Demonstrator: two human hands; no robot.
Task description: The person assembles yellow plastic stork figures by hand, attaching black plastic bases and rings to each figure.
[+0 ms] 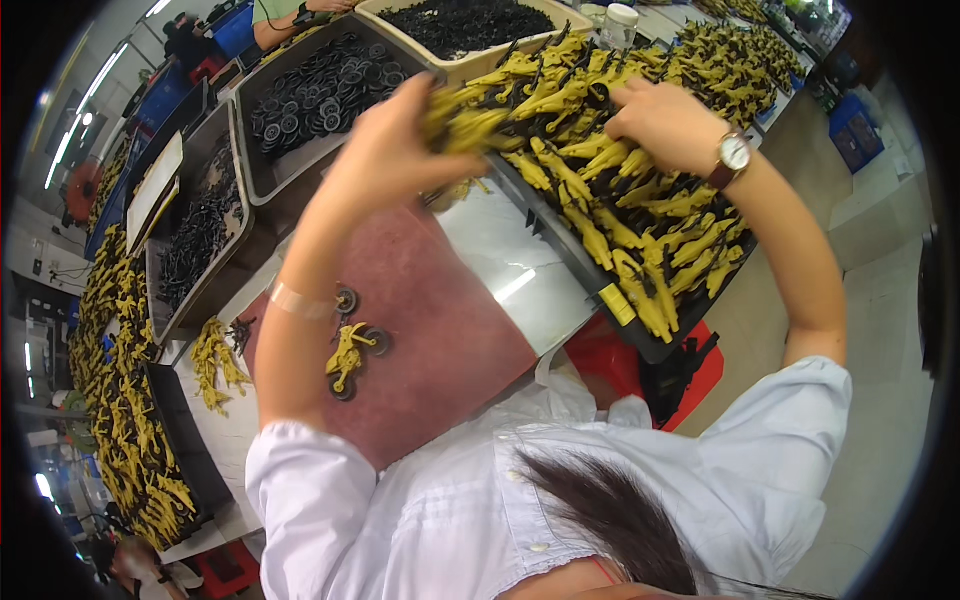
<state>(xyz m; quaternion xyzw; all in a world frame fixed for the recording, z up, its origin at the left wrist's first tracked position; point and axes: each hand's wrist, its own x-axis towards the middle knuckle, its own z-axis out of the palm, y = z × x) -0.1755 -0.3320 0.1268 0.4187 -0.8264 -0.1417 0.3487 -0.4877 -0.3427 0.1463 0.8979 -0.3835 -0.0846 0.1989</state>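
Left hand (385, 150), 11 o'clock, is closed around a bunch of yellow-and-black plastic toy parts (463, 128); motion blur smears both, so I can't count pieces or make out the grip at each fingertip. Right hand (660, 122), between 1 and 2, has curled fingers down at a heap of matching parts (655, 215); tips sink among the pieces, can't tell if it's pinching one. Heap fills a black rectangular plastic tray (548, 232), 2 o'clock, its far edge buried under parts. Brown-strapped round wristwatch (733, 153) on the right wrist. Reddish-brown flat mat (440, 320) just left of centre, partly covered by left forearm and white sleeve. On it, between 8 and 9, one yellow piece with black wheels (347, 355), just beside the forearm. Grey bin of black ring-shaped wheels (325, 95) at 11, corner behind left hand. Cream tub (470, 68) of small black bits at 12, top cut by frame. Grey bin of thin black parts (205, 235) between 9 and 10, pieces too small to separate. Co-worker's forearm (275, 32) at 11, mostly cropped. Red stool (703, 378) near 4, half hidden under the tray.
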